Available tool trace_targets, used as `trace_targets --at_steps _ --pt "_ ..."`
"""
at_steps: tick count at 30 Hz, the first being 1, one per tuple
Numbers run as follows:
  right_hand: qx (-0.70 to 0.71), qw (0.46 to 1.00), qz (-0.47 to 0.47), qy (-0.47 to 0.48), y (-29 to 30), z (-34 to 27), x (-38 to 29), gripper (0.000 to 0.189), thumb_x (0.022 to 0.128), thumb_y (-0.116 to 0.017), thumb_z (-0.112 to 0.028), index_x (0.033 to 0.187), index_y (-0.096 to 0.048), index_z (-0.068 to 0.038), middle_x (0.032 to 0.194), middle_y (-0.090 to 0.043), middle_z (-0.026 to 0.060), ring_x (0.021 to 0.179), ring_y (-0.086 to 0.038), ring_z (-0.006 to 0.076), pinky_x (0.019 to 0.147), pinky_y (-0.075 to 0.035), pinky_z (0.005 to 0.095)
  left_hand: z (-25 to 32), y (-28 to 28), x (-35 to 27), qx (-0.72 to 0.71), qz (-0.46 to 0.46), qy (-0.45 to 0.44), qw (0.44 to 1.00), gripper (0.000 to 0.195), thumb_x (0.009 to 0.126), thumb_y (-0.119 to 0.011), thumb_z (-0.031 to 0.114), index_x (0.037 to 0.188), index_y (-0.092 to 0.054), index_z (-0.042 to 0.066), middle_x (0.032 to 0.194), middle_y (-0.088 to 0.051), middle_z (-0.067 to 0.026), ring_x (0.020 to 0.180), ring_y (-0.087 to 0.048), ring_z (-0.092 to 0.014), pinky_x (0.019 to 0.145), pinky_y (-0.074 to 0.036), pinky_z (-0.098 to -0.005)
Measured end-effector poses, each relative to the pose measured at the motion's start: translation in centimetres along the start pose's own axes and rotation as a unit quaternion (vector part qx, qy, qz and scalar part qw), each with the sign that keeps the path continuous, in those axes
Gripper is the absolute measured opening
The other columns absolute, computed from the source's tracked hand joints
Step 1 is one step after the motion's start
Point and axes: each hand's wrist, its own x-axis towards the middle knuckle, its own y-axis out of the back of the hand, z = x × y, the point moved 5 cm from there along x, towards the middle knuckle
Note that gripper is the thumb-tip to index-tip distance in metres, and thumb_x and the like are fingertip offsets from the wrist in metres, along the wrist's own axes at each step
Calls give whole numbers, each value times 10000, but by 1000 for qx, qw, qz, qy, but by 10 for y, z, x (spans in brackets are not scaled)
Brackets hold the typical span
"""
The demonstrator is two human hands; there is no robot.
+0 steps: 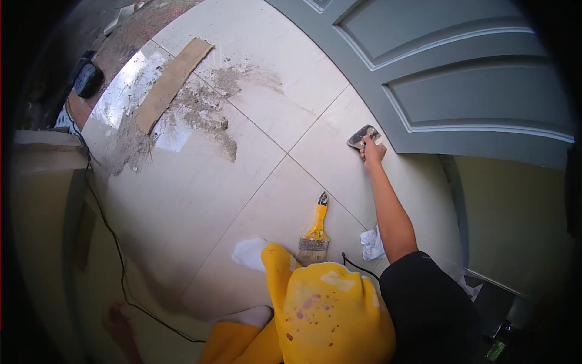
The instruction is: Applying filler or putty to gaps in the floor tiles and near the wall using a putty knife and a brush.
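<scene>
My right hand (374,154) grips a dirty, flat-bladed scraper (361,135) low over the tiled floor (313,129), close to the edge of a grey-green panelled door (388,109). Blurred and in shadow, my left hand (119,321) is at the lower left near the wall; its fingers are too dim to read. A wide paintbrush (320,223) with a yellow handle lies on the tiles in front of my knees, bristles towards me. Beside my right forearm is a crumpled white cloth (373,244).
Grey debris (204,109) is spread over the upper-left tiles, with a cardboard strip (175,84) lying across it. A dark cable (111,227) runs down the left side. Dark footwear (88,78) sits beyond the doorway edge. My yellow trouser leg (336,314) is paint-spotted.
</scene>
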Motion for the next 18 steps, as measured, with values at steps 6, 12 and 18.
trace_targets --at_steps 6,12,18 --pt "78 991 -95 53 -81 -26 -10 176 850 -684 -174 843 -595 -23 656 -601 79 448 -525 128 356 -389 241 -21 0 12 -111 -5 -121 986 255 998 -486 183 1165 -616 40 686 -586 -11 485 -432 -46 436 -323 -221" --pt "224 958 -143 104 -65 -27 -17 225 874 -670 -183 941 -613 25 801 -647 106 520 -601 165 397 -465 251 -79 28 17 -118 18 10 993 273 976 -478 129 1214 -586 52 644 -548 -5 449 -429 -51 379 -328 -225" --pt "121 976 -82 160 -63 -27 -4 362 928 -594 -335 851 -650 14 663 -642 92 457 -568 149 399 -449 256 -75 22 1 -187 -28 -32 981 265 988 -489 186 1198 -572 47 682 -559 -14 461 -444 -63 382 -337 -224"
